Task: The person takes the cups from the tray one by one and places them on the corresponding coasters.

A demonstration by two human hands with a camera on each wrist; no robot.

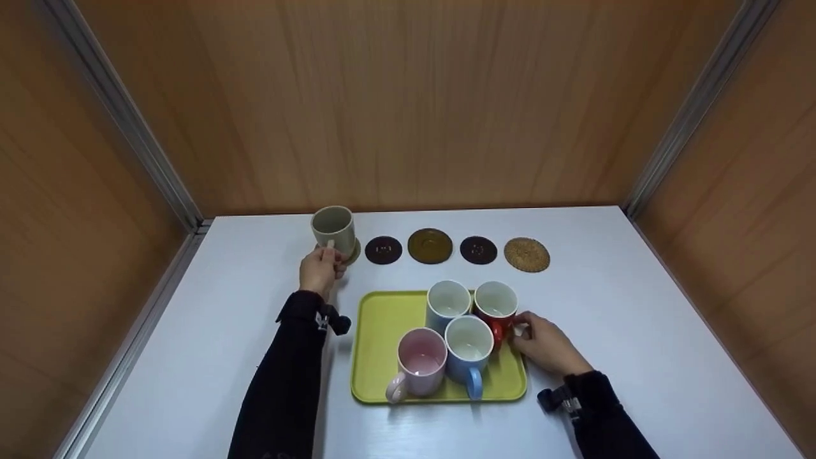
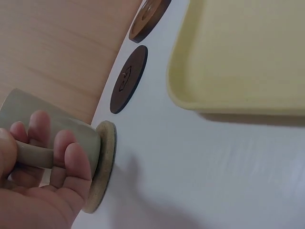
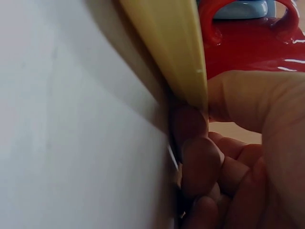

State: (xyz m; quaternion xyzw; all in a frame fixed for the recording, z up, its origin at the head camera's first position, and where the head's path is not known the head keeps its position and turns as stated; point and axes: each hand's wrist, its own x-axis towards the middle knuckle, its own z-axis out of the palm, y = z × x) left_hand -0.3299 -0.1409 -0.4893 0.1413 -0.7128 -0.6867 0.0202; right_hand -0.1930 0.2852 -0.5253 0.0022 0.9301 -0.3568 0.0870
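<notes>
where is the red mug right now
In the head view the red mug stands at the yellow tray's far right corner, beside the right hand.

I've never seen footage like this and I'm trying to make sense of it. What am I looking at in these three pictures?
No machine here: a person works with bare hands and wears three cameras. The wide picture comes from the head; the two close-ups come from the wrists. On the white table lie a row of coasters and a yellow tray with four mugs: pink, two blue, red. The left hand grips the handle of a beige mug standing on the leftmost coaster. The right hand holds the tray's edge beside the red mug.
</notes>
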